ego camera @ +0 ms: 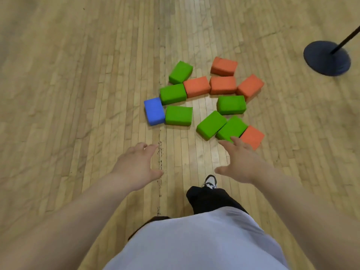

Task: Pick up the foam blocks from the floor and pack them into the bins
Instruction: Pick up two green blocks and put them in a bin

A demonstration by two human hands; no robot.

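Now left hand (136, 164) and right hand (242, 162), fingers (227, 144) spread empty, hover before foam blocks (211, 124).

The floor (78, 94) is wood strips, varnished, with a glossy patch right of the blue block (154, 111). That block, and the green blocks (178, 115) and orange blocks (222, 85) beside it, look like matt, grainy foam. Far right of it, the stand base (323, 61) is dull, dark. My shirt (194, 246) is smooth cloth.

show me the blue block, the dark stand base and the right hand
blue block (154, 111): head view, middle of its top face
dark stand base (322, 61): head view, disc left of the pole
right hand (240, 162): head view, back of the hand
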